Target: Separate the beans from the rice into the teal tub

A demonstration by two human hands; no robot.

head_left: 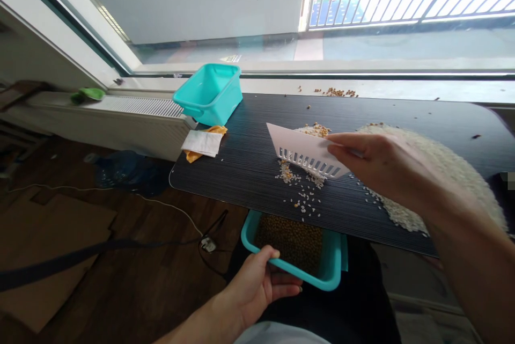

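My right hand (380, 167) pinches a white plastic card with slots along its lower edge (295, 145), tilted over the dark table (241, 183). Around the card lie loose white rice grains (308, 199) mixed with small tan beans; a small mixed heap (316, 129) is partly hidden behind it. Beyond my right hand spreads a large pile of rice (446, 172), partly covered by my arm. My left hand (261, 285) grips the near rim of a turquoise plastic tub (336, 274), thumb over the edge. Tan beans (292, 239) lie inside this tub, just below the table's front edge.
A second turquoise tub (225, 105) stands at the table's back left. Near it lie a white folded cloth (202, 143) and an orange cloth (193, 156). More beans (340, 92) are scattered on the windowsill. A radiator (140, 116) runs leftward; a cable and plug (208, 243) lie below.
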